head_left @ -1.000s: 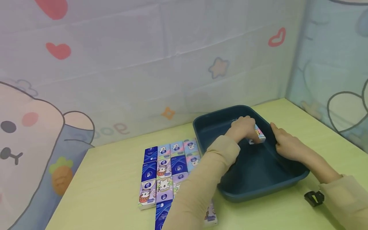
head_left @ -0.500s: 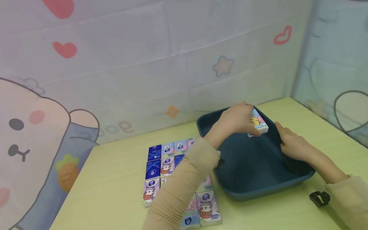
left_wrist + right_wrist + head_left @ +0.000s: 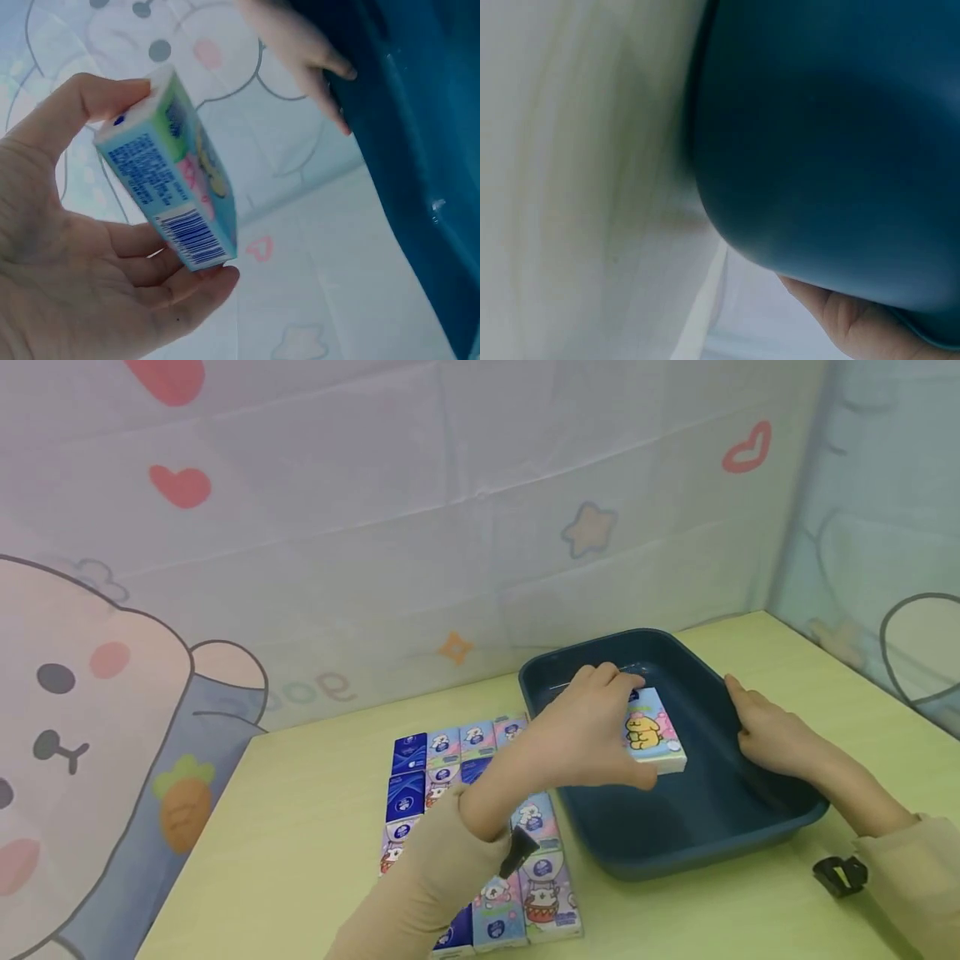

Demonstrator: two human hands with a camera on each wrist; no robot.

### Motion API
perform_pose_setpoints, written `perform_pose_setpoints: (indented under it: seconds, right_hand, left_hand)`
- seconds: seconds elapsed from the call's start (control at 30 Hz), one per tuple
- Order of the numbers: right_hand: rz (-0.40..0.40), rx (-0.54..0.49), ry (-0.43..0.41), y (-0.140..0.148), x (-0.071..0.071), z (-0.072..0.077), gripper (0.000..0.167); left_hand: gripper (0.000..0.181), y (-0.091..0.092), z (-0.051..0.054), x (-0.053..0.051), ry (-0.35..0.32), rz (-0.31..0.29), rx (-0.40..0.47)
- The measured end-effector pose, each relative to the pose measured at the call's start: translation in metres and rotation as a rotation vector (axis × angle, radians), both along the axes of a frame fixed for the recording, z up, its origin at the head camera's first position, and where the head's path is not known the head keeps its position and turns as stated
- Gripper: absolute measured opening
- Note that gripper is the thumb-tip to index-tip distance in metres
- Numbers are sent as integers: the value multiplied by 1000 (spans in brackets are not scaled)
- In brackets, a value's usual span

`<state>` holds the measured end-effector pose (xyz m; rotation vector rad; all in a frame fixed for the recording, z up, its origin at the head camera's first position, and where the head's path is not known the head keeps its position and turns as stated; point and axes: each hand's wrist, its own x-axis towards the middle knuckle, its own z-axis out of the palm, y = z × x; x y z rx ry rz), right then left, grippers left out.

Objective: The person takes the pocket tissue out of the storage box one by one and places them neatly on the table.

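My left hand [image 3: 573, 727] grips a small tissue pack [image 3: 654, 731] with a yellow dog printed on it, above the dark blue plastic tub [image 3: 667, 827]. Thumb and fingers press opposite ends of the pack; the left wrist view shows a barcode on its side [image 3: 191, 234]. On the tub's right rim, my right hand [image 3: 780, 735] holds on, its fingers partly hidden behind the wall in the right wrist view. More tissue packs [image 3: 543, 893], blue and pastel, lie in rows left of the tub, partly covered by my left forearm.
A pale yellow-green table [image 3: 300, 827] carries everything. Behind it hangs a printed cloth [image 3: 337, 527] with hearts and a cartoon animal, and another cloth closes the right side. A black strap piece [image 3: 840, 877] sits beside my right sleeve.
My left hand has lifted the tissue pack from the tub's floor and drawn it leftward and nearer to me. My right hand stays at the rim.
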<state>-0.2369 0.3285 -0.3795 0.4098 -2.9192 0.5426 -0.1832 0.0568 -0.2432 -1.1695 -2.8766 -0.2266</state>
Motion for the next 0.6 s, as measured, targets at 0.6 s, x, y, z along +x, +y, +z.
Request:
perform_pose_setpoints:
  seconds: [0.6]
  right_hand:
    - [23, -24, -48, 5, 0, -2, 73]
  left_hand:
    - [85, -78, -54, 52, -167, 130, 193]
